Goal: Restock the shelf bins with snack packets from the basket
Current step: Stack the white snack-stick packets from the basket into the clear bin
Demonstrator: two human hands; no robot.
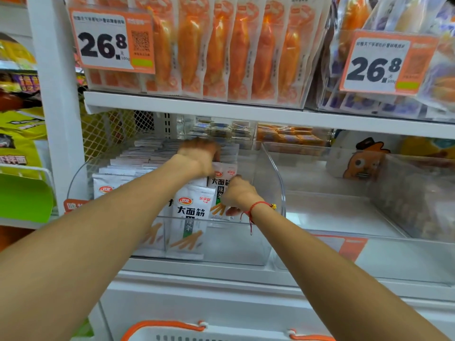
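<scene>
My one head camera looks forward and slightly down, close to the clear bin (275, 193); the basket (221, 333) sits below at the frame's bottom edge.

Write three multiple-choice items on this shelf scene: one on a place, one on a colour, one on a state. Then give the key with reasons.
1. Where are the white snack packets with black lettering?
A. In the clear plastic bin on the lower shelf
B. On the floor
C. On the top shelf

2. What colour are the handles of the white basket at the bottom edge?
A. Blue
B. Orange
C. Black

3. What is the right hand with the red string bracelet doing?
A. Hanging idle
B. Gripping a price tag
C. Gripping packets in the bin

Key: 1 A, the packets stand inside the clear walls. 2 B, both handle loops are orange. 3 C, its fingers curl round packets; the left hand reaches in behind.
</scene>
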